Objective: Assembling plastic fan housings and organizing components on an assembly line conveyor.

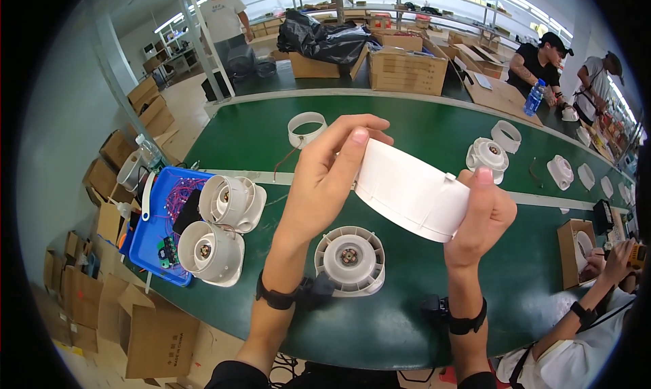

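Between my two hands, above the green workbench, is a white plastic ring (pixel 410 191), tilted down to the right. My left hand (pixel 332 165) grips its upper left end, thumb on the near face and fingers behind. On the lower right end, my right hand (pixel 483 213) is closed with the thumb up along the edge. Below the ring, a round white fan housing (pixel 349 260) with a ribbed rim and a hub in its middle sits on the bench. Another white ring (pixel 298 126) stands beyond my left hand, with a thin wire by it.
At left, two white fan housings (pixel 234 200) stand beside a blue tray (pixel 150 236) of wires and circuit boards. More white housings (pixel 487 157) line the green bench (pixel 407 321) at right. Co-workers (pixel 539 64) are at the right; cardboard boxes (pixel 407 69) sit at the back.
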The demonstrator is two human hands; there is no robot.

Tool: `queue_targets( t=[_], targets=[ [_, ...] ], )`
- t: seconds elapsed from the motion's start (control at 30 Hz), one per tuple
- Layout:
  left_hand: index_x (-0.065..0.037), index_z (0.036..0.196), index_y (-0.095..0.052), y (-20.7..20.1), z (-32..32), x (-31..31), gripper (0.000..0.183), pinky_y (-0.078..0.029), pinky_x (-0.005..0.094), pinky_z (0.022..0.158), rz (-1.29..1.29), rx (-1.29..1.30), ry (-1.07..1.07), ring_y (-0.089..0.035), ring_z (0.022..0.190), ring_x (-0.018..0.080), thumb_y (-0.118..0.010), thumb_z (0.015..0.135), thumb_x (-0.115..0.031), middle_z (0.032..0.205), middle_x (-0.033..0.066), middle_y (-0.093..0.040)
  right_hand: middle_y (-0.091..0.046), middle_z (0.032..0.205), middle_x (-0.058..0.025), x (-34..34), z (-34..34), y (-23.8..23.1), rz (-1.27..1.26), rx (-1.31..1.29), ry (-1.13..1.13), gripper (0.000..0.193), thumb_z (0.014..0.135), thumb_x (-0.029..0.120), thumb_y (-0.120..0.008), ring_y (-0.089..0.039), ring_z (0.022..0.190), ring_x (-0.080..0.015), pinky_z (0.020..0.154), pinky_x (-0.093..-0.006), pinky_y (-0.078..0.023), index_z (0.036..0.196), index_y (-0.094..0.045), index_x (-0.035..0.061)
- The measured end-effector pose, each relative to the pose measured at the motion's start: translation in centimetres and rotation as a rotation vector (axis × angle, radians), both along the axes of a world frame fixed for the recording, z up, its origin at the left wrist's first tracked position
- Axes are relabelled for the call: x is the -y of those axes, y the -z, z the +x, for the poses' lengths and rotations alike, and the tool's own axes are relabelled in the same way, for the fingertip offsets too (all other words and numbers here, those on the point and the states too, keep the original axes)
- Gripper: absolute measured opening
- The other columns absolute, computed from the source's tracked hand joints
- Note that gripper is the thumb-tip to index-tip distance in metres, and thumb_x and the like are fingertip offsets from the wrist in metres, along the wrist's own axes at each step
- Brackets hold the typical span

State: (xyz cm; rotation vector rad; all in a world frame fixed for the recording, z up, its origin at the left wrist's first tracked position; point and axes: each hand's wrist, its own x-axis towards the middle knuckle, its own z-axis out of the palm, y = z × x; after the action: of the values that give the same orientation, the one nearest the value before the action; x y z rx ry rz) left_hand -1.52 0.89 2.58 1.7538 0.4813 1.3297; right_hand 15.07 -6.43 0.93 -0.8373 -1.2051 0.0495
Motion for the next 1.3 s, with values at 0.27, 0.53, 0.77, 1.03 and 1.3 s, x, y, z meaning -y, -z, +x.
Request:
queue_targets(
  t=[0.27,0.53,0.77,1.03,1.3],
  targets=[
    [0.0,0.109,-0.065,-0.6,-1.4,-0.3,0.033,-0.047,0.0196,0.063,-0.03,-0.078,-0.021,-0.06,0.076,0.0053,-0.044,0.105,-0.024,0.097,0.0046,-0.067,-0.062,0.096,-0.0088,-0.9,2.8,3.3,-0.167,-0.294,-0.113,0.031,0.1,0.016,-0.05,-0.054,0.076,-0.012,0.067,-0.0273,-0.042,0.12,-0.063,-0.0045],
    [0.002,0.103,-0.067,-0.4,-2.1,-0.2,0.035,-0.043,0.0183,0.059,-0.04,-0.145,0.001,-0.055,0.068,0.0039,-0.044,0.103,-0.025,0.085,0.0022,-0.065,-0.036,0.051,0.0021,-1.3,0.5,0.2,-0.054,-0.349,-0.229,0.046,0.103,0.018,-0.043,-0.032,0.047,-0.0059,0.046,-0.029,-0.022,0.058,-0.042,0.0048],
    [0.0,0.073,-0.062,0.4,-2.3,-1.3,0.039,-0.027,0.0202,0.048,0.018,0.171,0.003,-0.041,0.058,-0.0003,-0.056,0.1,-0.028,0.065,-0.0062,-0.053,-0.064,0.09,-0.0095,-2.0,-0.4,-0.5,0.002,-0.063,-0.099,0.028,0.102,0.013,-0.042,-0.057,0.081,-0.0139,0.075,-0.0256,-0.044,0.091,-0.06,-0.0051],
    [0.0,0.07,-0.064,0.5,0.1,0.1,0.023,-0.027,0.0217,0.046,0.338,0.1,-0.462,-0.04,0.05,0.005,-0.072,0.087,-0.013,0.057,-0.0018,-0.051,-0.047,0.131,-0.0187,-2.3,-1.5,0.5,-0.296,-0.236,-0.446,0.068,0.09,0.031,-0.069,-0.052,0.117,-0.0232,0.098,-0.0358,-0.045,0.139,-0.033,0.0005],
    [-0.003,0.13,-0.052,0.2,-0.3,-0.1,0.06,-0.053,0.0325,0.078,0.104,0.053,-0.249,-0.059,0.101,0.0186,-0.079,0.081,-0.027,0.128,0.0145,-0.053,-0.045,0.139,-0.0253,-2.5,0.0,0.7,-0.204,-0.276,-0.45,0.062,0.093,0.05,-0.061,-0.05,0.125,-0.0286,0.106,-0.0401,-0.042,0.129,-0.036,0.006]
  ],
)
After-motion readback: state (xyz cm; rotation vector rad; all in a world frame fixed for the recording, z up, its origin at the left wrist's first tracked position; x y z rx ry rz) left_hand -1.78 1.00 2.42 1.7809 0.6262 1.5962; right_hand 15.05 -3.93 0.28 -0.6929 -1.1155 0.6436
